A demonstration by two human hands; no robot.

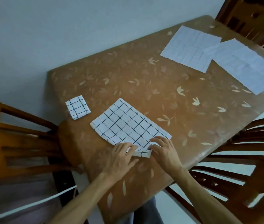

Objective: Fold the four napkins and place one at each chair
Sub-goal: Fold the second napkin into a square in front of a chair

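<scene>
One napkin down, three to go: at the left, a folded napkin (78,107) lay as a small square on the counter (144,78), just beside the left chair (14,126). Near the front edge a half-folded napkin (128,123) was being worked, the left hand (121,156) and right hand (165,151) both pinching its raised near end, apparently to turn it over for the next fold. To the right stood a second chair (249,167). At the far right, a first flat napkin (191,47) and a second flat napkin (249,67) waited unfolded, corners overlapping, near a third chair (249,18). Counted: four napkins and three chairs in view. The fourth chair was out of frame.
</scene>
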